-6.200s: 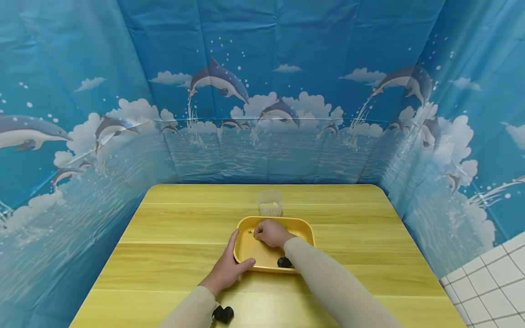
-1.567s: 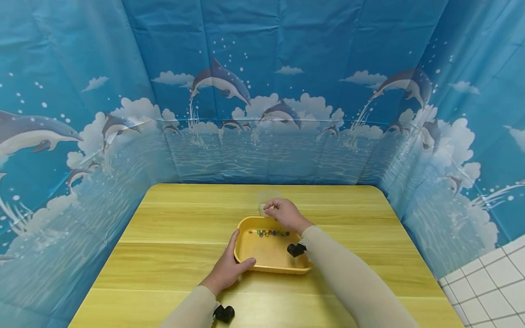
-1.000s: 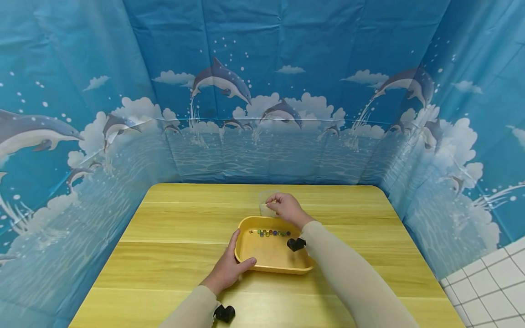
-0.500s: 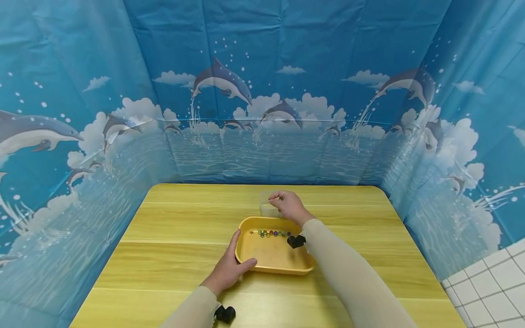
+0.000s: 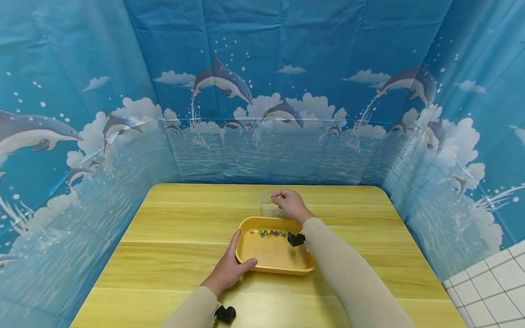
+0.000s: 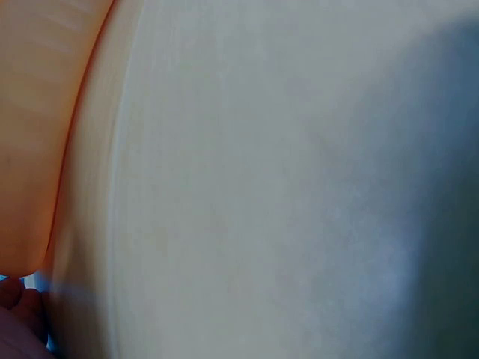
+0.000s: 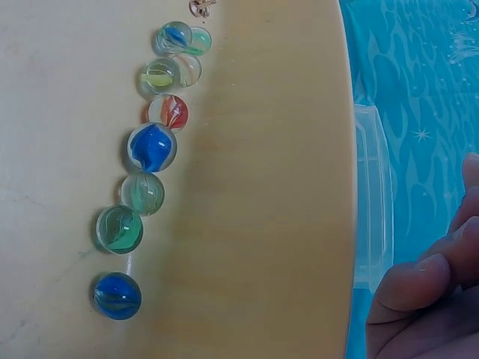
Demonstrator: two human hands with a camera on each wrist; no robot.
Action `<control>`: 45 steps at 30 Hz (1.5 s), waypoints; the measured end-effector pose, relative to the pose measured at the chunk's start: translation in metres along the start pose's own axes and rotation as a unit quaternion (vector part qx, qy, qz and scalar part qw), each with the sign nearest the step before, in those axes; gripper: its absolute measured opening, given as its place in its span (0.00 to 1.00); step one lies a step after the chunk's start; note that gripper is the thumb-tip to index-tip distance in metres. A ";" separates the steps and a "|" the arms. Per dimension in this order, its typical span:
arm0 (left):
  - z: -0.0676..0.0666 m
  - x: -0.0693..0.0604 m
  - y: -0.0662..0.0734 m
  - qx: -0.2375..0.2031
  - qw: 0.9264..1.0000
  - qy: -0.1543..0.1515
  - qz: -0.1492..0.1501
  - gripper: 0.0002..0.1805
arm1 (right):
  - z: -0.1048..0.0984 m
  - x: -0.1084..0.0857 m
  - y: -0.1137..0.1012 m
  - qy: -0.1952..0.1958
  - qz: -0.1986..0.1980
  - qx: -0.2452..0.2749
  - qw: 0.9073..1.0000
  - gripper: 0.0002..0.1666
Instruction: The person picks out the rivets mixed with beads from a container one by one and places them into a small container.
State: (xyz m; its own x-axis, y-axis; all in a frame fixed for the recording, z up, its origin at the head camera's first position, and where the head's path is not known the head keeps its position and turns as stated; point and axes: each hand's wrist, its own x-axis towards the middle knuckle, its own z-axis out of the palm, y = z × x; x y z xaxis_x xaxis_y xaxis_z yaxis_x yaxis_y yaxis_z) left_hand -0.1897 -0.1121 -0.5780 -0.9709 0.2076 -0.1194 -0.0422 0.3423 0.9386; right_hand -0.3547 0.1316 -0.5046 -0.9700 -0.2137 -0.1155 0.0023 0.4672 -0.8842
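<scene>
My left hand (image 5: pixel 227 269) grips the near left corner of a yellow tray (image 5: pixel 266 255), thumb on the front rim and fingers along the left side. Beyond the tray, my right hand (image 5: pixel 291 205) hovers over a clear plastic container (image 5: pixel 268 212), its fingers bent and thumb close to them. Whether anything small sits between those fingertips is hidden. Several glass marbles (image 7: pixel 152 147) form an uneven row along the far side of the tray floor. Past their left end lies a tiny gold-coloured metal piece (image 7: pixel 200 7).
Both things stand on a yellow wood-grain table (image 5: pixel 172 237). Blue dolphin-printed curtains (image 5: pixel 262 150) hang behind it and at both sides. Black wrist cameras sit on the cuffs; the right one (image 5: pixel 296 239) hangs over the tray. White tiles (image 5: pixel 492 282) show at lower right.
My right hand has gone from inside the tray, beside the small metal piece, to above the clear container, then drifted slightly right and away. My left hand stays on the tray.
</scene>
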 end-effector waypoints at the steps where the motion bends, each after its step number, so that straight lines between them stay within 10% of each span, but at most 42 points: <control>1: 0.000 0.000 0.000 -0.001 1.000 -0.001 0.000 0.59 | 0.000 0.000 0.001 0.000 0.000 0.001 1.000 0.18; 21: -0.001 0.000 0.001 -0.003 1.000 -0.002 0.006 0.59 | 0.001 0.001 0.000 -0.002 0.007 0.044 0.999 0.16; 45: 0.000 0.000 0.001 -0.003 1.000 -0.001 0.004 0.58 | 0.014 -0.010 -0.007 -0.015 -0.027 -0.035 0.999 0.19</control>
State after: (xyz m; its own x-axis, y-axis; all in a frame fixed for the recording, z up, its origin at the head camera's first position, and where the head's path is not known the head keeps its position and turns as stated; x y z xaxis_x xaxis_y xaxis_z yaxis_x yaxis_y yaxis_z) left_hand -0.1902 -0.1116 -0.5770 -0.9705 0.2129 -0.1131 -0.0360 0.3358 0.9412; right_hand -0.3419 0.1184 -0.5035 -0.9606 -0.2650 -0.0834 -0.0674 0.5136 -0.8554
